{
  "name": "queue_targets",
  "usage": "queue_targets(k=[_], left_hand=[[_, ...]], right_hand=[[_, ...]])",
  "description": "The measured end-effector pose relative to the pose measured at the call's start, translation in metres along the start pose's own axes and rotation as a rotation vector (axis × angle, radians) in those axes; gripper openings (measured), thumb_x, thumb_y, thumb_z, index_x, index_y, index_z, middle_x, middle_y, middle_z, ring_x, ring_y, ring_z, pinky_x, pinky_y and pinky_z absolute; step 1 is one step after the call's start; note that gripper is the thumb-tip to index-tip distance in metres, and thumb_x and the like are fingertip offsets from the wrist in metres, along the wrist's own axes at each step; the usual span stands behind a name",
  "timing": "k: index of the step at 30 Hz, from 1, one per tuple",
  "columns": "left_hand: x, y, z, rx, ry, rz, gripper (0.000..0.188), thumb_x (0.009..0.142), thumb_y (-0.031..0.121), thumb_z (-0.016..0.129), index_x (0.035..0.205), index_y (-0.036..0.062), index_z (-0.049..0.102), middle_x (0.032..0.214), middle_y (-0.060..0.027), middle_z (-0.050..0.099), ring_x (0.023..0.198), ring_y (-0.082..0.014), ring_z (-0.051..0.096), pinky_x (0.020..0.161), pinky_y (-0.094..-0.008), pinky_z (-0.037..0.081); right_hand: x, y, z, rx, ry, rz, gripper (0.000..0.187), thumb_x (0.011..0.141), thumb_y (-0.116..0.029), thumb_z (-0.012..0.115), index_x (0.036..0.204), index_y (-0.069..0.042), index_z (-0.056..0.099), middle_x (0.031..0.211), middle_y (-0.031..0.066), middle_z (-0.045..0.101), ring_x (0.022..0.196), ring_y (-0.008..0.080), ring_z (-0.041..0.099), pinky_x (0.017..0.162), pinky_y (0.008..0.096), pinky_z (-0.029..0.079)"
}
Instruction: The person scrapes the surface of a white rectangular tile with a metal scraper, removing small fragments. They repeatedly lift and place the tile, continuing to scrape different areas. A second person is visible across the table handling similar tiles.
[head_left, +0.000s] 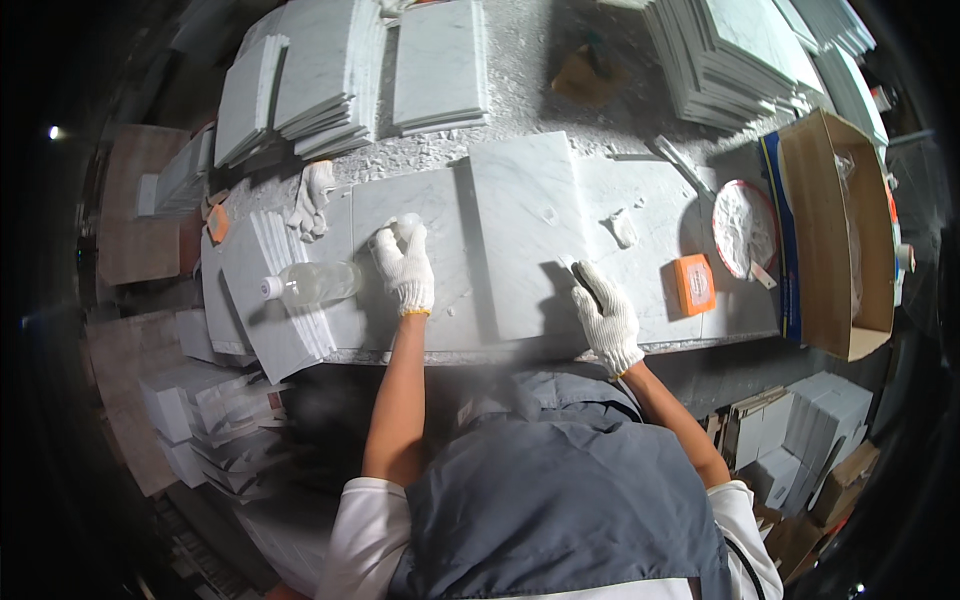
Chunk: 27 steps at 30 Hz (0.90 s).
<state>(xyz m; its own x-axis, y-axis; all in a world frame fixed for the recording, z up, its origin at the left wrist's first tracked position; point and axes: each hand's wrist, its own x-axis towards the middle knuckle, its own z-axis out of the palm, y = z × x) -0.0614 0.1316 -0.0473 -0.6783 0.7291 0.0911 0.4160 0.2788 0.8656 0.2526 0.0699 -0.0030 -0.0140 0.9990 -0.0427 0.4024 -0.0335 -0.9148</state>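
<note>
My left hand (406,268), in a white knit glove, is closed around a whitish, translucent object (408,224) over a pale stone tile. Just right of it, a grey-veined white marble tile (525,220) rests on the work surface. At that tile's right edge is my gloved right hand (607,318), its fingers drawn together. A small white thing (567,262) shows at the fingertips; its kind is unclear. Left of my left hand is a clear bottle (322,284) with a white cap, holding some liquid; whether it stands or lies I cannot tell.
Stacks of marble tiles (440,65) line the back. On the right are a crumpled white scrap (623,229), an orange block (694,284), a round dish of white paste (743,230) and a cardboard box (828,235). A loose glove (312,200) lies back left.
</note>
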Motion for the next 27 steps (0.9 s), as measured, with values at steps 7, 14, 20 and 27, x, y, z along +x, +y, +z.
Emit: queue_targets(k=[7, 14, 20, 27], left_hand=[[-0.001, -0.024, -0.007, 0.191, -0.001, 0.039, 0.057, 0.084, 0.033, 0.081, 0.131, 0.0087, 0.06, 0.128, -0.0141, 0.06, 0.124, -0.0334, 0.054, 0.104, -0.0447, 0.045], [-0.073, 0.035, -0.026, 0.172, 0.003, 0.326, 0.068, 0.08, 0.022, 0.087, 0.135, 0.0012, 0.053, 0.127, -0.0173, 0.061, 0.121, -0.0339, 0.058, 0.104, -0.0456, 0.046], [-0.088, 0.078, 0.033, 0.255, -0.317, 0.818, 0.072, 0.077, 0.039, 0.085, 0.132, 0.0033, 0.057, 0.13, -0.0165, 0.061, 0.126, -0.0381, 0.054, 0.113, -0.0486, 0.039], [-0.053, 0.101, 0.087, 0.523, -0.618, 0.79, 0.075, 0.077, 0.047, 0.08, 0.136, 0.0081, 0.057, 0.149, -0.0133, 0.048, 0.143, -0.0333, 0.038, 0.124, -0.0502, 0.024]], right_hand=[[0.001, -0.008, -0.005, 0.194, -0.133, 0.273, 0.043, 0.102, -0.015, 0.062, 0.143, -0.001, 0.058, 0.137, 0.0151, 0.067, 0.124, 0.0216, 0.065, 0.103, 0.0306, 0.049], [-0.014, 0.0, -0.023, 0.262, -0.054, 0.312, 0.044, 0.103, -0.013, 0.062, 0.144, 0.002, 0.055, 0.135, 0.0173, 0.067, 0.12, 0.0196, 0.064, 0.101, 0.029, 0.049], [-0.028, 0.013, -0.03, 0.372, -0.01, 0.32, 0.045, 0.107, -0.017, 0.056, 0.148, 0.001, 0.051, 0.1, -0.0014, 0.062, 0.076, 0.0029, 0.051, 0.064, 0.0199, 0.046], [-0.034, -0.001, -0.045, 0.455, 0.045, 0.409, 0.047, 0.108, -0.02, 0.056, 0.149, 0.002, 0.051, 0.096, -0.0016, 0.06, 0.077, 0.0044, 0.051, 0.067, 0.0209, 0.046]])
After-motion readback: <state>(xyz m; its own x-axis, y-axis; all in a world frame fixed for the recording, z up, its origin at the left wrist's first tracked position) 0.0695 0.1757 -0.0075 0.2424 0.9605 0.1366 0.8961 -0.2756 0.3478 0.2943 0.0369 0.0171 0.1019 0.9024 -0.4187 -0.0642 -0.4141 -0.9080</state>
